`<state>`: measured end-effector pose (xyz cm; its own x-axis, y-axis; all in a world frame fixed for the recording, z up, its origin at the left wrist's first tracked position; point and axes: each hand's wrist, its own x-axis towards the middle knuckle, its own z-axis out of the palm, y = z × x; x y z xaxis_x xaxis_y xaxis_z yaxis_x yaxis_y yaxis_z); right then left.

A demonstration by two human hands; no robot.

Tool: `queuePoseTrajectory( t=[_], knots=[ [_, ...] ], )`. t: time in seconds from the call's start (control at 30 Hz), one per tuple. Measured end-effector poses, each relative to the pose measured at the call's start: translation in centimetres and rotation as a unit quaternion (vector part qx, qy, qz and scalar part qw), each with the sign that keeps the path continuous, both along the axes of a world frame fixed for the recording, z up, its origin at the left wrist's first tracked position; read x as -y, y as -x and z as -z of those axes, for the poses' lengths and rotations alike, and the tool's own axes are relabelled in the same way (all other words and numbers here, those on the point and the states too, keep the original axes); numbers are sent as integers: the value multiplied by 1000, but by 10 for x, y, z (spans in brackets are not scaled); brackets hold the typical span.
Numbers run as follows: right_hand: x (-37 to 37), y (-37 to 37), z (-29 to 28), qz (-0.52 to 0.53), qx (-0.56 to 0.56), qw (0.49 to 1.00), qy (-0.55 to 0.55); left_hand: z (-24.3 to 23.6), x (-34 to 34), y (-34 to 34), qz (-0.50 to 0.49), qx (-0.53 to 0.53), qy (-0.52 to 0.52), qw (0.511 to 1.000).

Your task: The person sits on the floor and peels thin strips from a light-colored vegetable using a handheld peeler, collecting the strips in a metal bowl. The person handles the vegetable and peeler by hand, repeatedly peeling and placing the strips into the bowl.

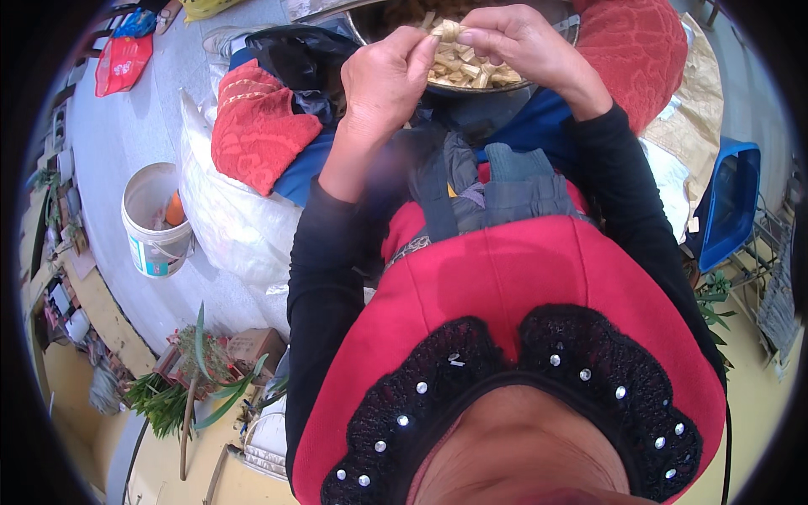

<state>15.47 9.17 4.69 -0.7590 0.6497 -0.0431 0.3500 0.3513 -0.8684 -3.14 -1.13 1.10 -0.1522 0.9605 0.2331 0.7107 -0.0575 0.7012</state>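
Observation:
A small pale-yellow knotted strip (449,31) is held up between my two hands at the top of the view. My left hand (383,80) pinches one side of it between thumb and fingers. The thumb and fingers of my right hand (523,49) grip the other side. Right below is a round metal basin (566,27), with many similar pale-yellow pieces (480,74) heaped in it. My hands hide part of the basin's near side.
Red towels (257,135) drape on both sides of my lap. A white bucket (151,223) stands at the left beside a white sack (240,227). A black plastic bag (299,59) lies left of the basin. A blue bin (730,202) is at the right; potted plants (168,404) are at lower left.

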Motion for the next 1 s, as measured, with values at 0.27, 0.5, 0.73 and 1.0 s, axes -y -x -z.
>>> queuePoseTrajectory(
  t=[0.27,0.5,0.73,1.0],
  knots=[
    [-8,-6,16,-47,-87,958,-269,-5,0,22,82,88,69,990],
    [-7,-3,1,-106,15,940,-323,-3,-12,22,165,388,180,889],
    [-22,-5,-5,4,-29,999,43,-12,-35,22,162,371,128,906],
    [-68,23,27,143,-106,979,-103,-4,-98,35,54,223,20,973]
  ],
)
